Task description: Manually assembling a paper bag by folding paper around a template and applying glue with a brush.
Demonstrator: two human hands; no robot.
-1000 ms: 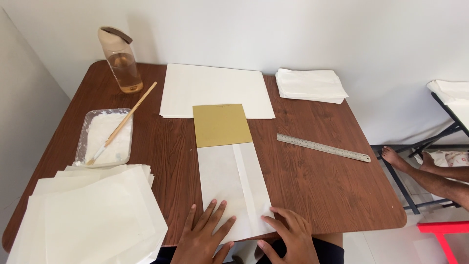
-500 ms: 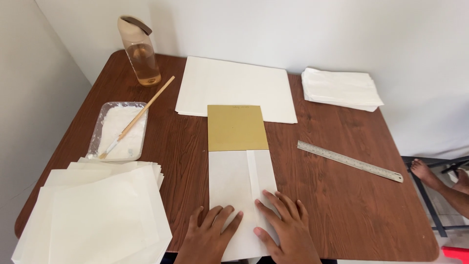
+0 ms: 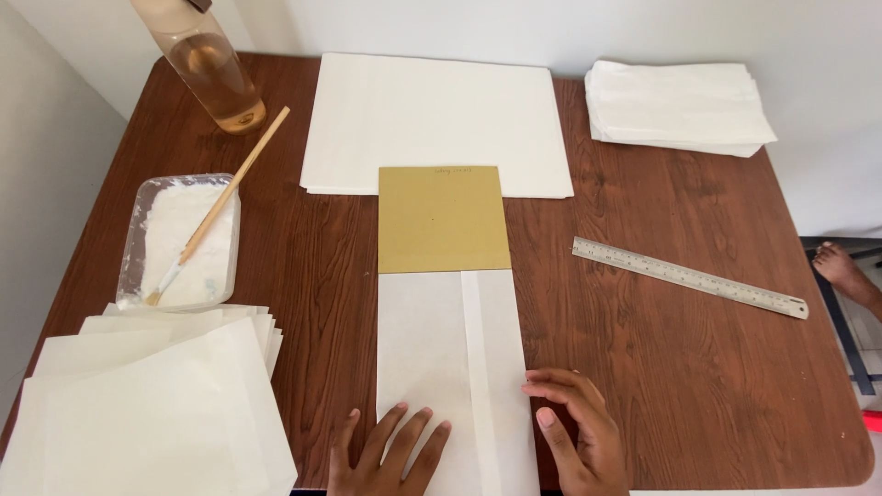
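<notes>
A folded white paper piece (image 3: 441,367) with a lengthwise seam lies at the table's near edge. A tan card (image 3: 443,219) covers its far end. My left hand (image 3: 386,452) lies flat on the paper's near end, fingers spread. My right hand (image 3: 577,432) rests at the paper's right edge, fingertips curled onto it. Neither hand grips anything.
A stack of white sheets (image 3: 147,404) sits at the near left. A plastic tray of white paste (image 3: 184,239) holds a wooden brush (image 3: 220,204). A bottle (image 3: 213,73), large white sheets (image 3: 436,119), folded white pieces (image 3: 675,106) and a metal ruler (image 3: 689,277) lie beyond. Another person's foot (image 3: 845,271) shows at the right.
The view has moved closer and lower over the table. My hands have slid slightly toward the paper's near end, the right one shifting to its right edge.
</notes>
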